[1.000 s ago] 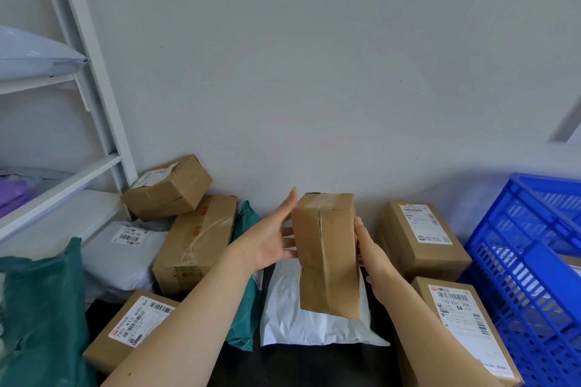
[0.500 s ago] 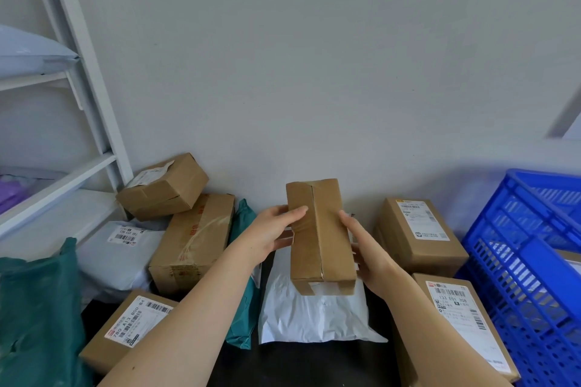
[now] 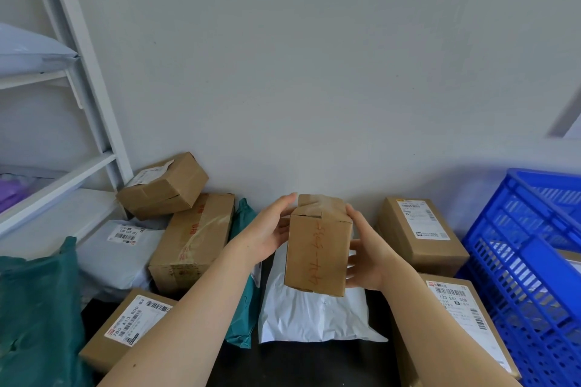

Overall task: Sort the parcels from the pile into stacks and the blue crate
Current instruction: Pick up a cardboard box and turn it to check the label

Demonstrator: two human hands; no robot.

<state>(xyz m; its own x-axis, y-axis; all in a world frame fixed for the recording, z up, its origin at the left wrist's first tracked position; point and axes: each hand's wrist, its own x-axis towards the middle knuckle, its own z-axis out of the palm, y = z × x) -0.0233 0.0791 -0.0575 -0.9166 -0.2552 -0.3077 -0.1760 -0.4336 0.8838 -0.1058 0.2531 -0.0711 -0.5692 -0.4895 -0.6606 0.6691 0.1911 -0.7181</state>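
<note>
I hold a small brown cardboard box (image 3: 317, 251) upright in mid-air above a white poly mailer (image 3: 311, 317). Red handwriting runs down the face turned to me. My left hand (image 3: 270, 229) grips its left side, fingers reaching to the top flap. My right hand (image 3: 366, 254) holds its right side, thumb near the top edge. The blue crate (image 3: 528, 261) stands at the right. The pile of boxes (image 3: 191, 239) and mailers lies at the left against the wall.
Two labelled brown boxes, the far one (image 3: 418, 236) and the near one (image 3: 462, 317), sit between the held box and the crate. A white shelf rack (image 3: 78, 78) stands at the left. Green bags lie at the near left (image 3: 34, 308) and centre (image 3: 243, 292), a grey mailer (image 3: 119, 251) beside the pile.
The box has been turned in my hands. Its taped seam faced me before; now the face with red handwriting does. Both hands have shifted their hold on its sides.
</note>
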